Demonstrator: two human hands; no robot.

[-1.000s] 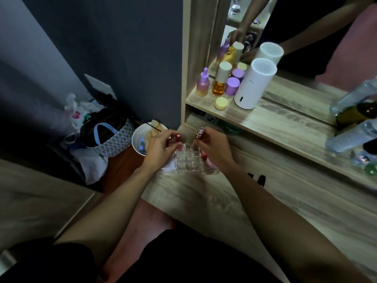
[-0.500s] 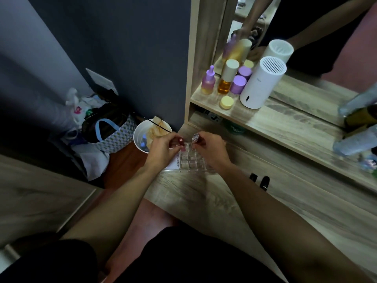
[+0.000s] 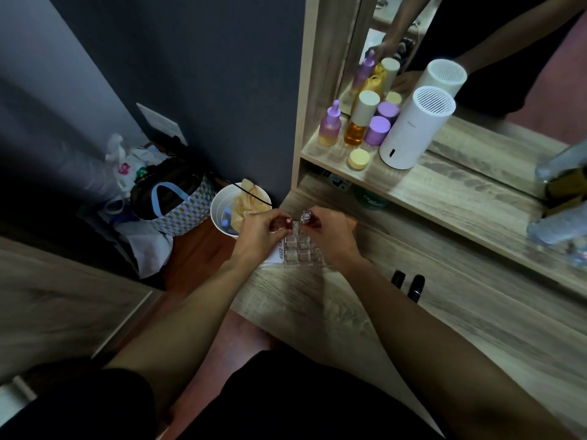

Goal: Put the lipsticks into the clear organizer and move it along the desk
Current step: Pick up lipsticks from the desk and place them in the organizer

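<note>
A clear gridded organizer (image 3: 298,252) sits near the left end of the wooden desk (image 3: 444,312). My left hand (image 3: 257,236) pinches a red-capped lipstick (image 3: 287,221) over the organizer's far left cells. My right hand (image 3: 330,236) holds a silver-topped lipstick (image 3: 305,216) just beside it, above the far row. Both lipsticks stand upright and nearly touch. Two black lipsticks (image 3: 408,285) lie on the desk to the right of my right forearm.
A shelf (image 3: 444,192) above the desk carries purple and amber bottles (image 3: 359,122), a yellow jar and a white cylinder (image 3: 413,128) before a mirror. Left of the desk, on the floor, stand a white bin (image 3: 222,211) and a patterned bag (image 3: 178,211).
The silver-topped lipstick in my right hand has moved left toward the red one. Both hands have closed in over the organizer's far row, and the camera has shifted slightly.
</note>
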